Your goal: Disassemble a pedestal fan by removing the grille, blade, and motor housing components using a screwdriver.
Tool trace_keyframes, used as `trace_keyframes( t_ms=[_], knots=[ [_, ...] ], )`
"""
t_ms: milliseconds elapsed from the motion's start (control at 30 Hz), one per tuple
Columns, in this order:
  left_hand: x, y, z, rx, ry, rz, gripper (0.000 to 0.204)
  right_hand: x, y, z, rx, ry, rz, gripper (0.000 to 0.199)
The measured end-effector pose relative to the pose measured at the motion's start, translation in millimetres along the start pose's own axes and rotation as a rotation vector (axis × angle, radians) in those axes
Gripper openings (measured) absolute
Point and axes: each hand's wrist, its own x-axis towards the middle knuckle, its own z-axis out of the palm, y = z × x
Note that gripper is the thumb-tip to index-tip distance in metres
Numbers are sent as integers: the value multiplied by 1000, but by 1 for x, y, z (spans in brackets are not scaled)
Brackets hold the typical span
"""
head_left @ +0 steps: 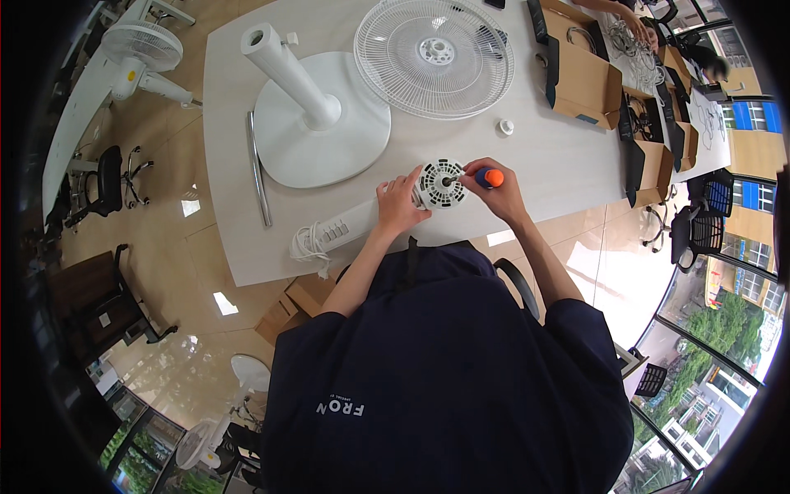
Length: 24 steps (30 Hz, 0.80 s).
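Observation:
A white fan motor housing [434,196] with a ring of dark slots lies near the table's front edge, a dark shaft at its centre. My left hand [400,206] grips its left side, fingers bent over the rim. In my right hand [499,193] is a screwdriver [491,178] with an orange and blue handle, its tip reaching the middle of the housing. A white control body [346,228] with a row of buttons extends left from beneath my left hand, with a bundled white cord [308,242] at its end.
On the table [559,177] stand a white fan base with post [309,111], a round fan grille [411,78], a metal tube [259,169] and a small white knob [505,127]. Opened cardboard boxes [585,86] lie right; another person's hand [632,25] touches cables at the far right.

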Motion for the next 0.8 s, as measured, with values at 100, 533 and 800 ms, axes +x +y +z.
trace_keyframes(
  t_ms=[100, 533, 800],
  knots=[
    [0, 1, -1, -8, -8, -3, 104, 0, -5, -5, -19, 81, -79, 18],
    [1, 2, -4, 37, -54, -29, 101, 20, 49, 2, -543, -48, -164, 29],
    [0, 3, -3, 33, -25, -16, 100, 24, 72, 8, -494, -70, -177, 28]
  ],
)
